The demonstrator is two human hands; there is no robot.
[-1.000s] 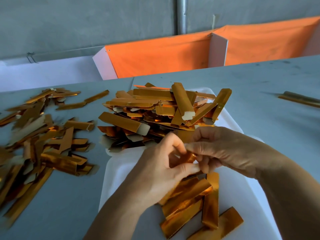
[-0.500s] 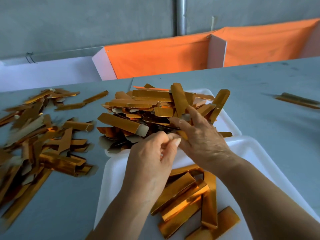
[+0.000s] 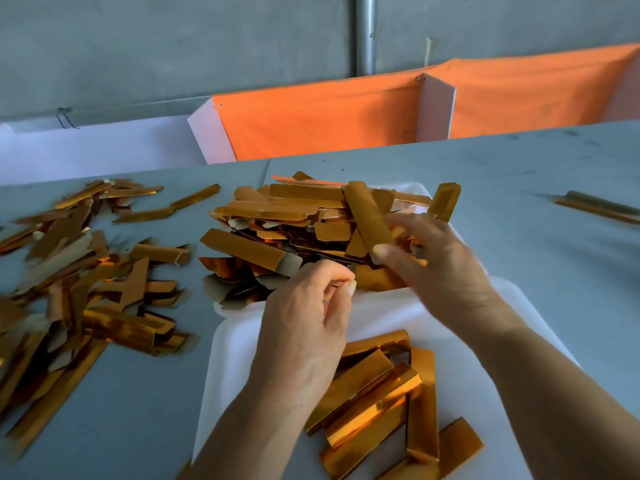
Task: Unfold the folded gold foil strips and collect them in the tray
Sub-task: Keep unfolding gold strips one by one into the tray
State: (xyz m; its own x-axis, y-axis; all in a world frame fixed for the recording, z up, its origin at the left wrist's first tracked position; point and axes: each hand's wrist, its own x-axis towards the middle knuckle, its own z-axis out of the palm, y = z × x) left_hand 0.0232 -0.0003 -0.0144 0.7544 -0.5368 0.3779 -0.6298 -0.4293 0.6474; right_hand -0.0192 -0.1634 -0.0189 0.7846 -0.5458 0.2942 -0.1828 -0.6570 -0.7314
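A heap of folded gold foil strips [image 3: 294,216] fills the far white tray [image 3: 414,186]. My right hand [image 3: 440,268] reaches into that heap; its thumb and blurred fingers pinch the near end of one long folded strip [image 3: 365,216] lying on top. My left hand [image 3: 304,320] hovers over the near white tray [image 3: 381,313] with fingers curled, thumb against forefinger, and nothing visible in it. Several opened gold strips [image 3: 377,396] lie in the near tray, partly hidden by my forearms.
A wide scatter of gold strips [image 3: 86,289] covers the grey table [image 3: 519,271] at the left. One lone strip [image 3: 595,206] lies at the far right. Orange cloth partitions [image 3: 329,119] with white panels stand behind the table.
The strip both hands held a second ago now lies in the near tray. My right hand has moved up and right into the heap and taken hold of another strip; my left hand stays curled.
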